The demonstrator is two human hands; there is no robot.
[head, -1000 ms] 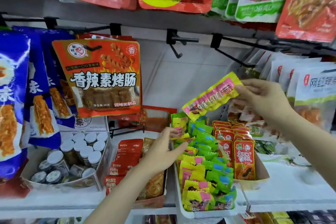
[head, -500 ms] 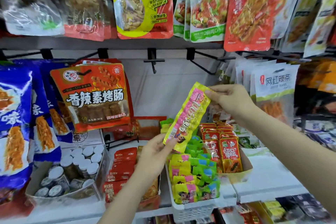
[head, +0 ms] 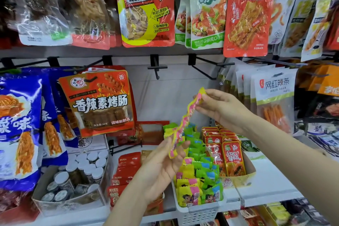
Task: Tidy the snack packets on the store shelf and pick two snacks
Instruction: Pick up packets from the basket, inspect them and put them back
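- We hold one long yellow-and-pink crinkled snack packet [head: 183, 124] above the white slotted basket [head: 198, 212] of matching packets.
- Right hand [head: 222, 108] fingers pinch its top end; left hand [head: 163, 169] fingers close loosely around its bottom.
- We judge one snack picked; a second and further tidying remain.

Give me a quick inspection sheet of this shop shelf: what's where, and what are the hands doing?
Surface: white shelf, crowded.
Job's things: yellow-pink packet held edge-on between both hands; white basket of small packets below.
Clutter: box of jars; red sachets; hanging bags.
Grippers: left hand holds the packet's lower end, right hand pinches its top.
Cables: nothing seen.
Surroundings: empty black hooks.
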